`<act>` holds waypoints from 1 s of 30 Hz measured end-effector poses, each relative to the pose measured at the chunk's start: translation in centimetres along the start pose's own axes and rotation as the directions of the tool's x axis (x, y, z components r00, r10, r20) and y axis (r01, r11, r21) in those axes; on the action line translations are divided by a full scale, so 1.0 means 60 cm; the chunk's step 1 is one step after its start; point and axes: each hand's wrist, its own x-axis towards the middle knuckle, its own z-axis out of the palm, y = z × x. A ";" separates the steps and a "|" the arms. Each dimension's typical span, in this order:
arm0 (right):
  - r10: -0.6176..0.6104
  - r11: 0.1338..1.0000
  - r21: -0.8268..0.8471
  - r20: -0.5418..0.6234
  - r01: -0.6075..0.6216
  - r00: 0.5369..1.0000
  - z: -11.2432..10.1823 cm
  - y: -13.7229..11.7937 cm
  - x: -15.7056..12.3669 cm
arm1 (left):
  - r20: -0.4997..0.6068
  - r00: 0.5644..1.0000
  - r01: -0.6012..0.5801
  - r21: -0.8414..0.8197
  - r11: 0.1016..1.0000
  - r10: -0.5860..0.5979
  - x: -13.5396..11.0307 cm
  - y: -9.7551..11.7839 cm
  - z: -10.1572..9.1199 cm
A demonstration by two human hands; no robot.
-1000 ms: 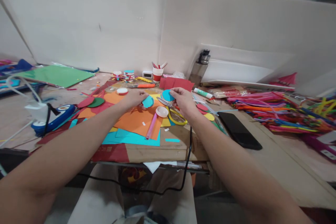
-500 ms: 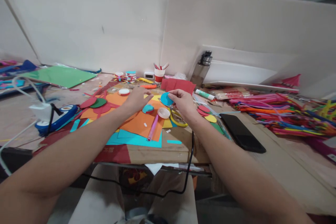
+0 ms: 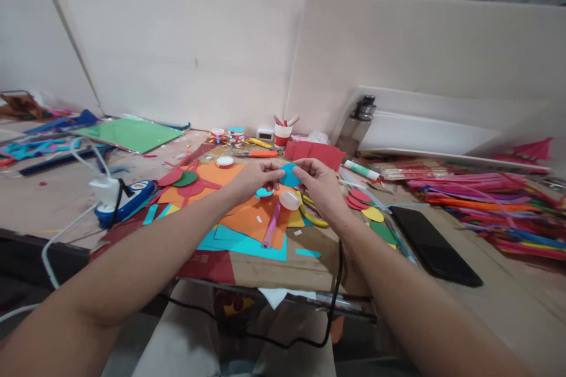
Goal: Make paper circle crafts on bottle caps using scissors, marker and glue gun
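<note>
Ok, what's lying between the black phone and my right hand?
Head view: between the right hand and phone lie red paper circles, a yellow circle, a green circle.

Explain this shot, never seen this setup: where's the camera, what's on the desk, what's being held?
No machine here: a person works with bare hands, and one camera worn on the head looks forward and down, so both forearms run in from the bottom. The left hand and right hand pinch a blue paper disc between them, above an orange sheet. Near it lie a white lid and a pink tube. A black phone and a pile of pipe cleaners lie to the right.
</note>
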 end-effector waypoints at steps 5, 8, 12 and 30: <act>0.039 0.999 -0.008 0.068 -0.039 0.997 0.001 0.000 0.000 | -0.062 0.998 -0.023 -0.041 0.999 0.020 0.000 0.003 -0.001; 0.067 0.998 -0.010 0.064 -0.067 0.996 -0.001 0.001 0.001 | -0.072 0.997 -0.008 -0.035 0.999 0.005 -0.002 0.006 0.001; 0.076 0.997 -0.018 0.047 -0.075 0.996 -0.002 0.001 0.000 | -0.072 0.997 0.005 -0.031 1.000 -0.007 -0.008 0.014 0.007; 0.085 0.987 -0.140 0.054 -0.076 0.995 -0.006 -0.006 -0.002 | -0.157 0.987 0.011 -0.128 0.992 -0.031 0.003 0.008 0.008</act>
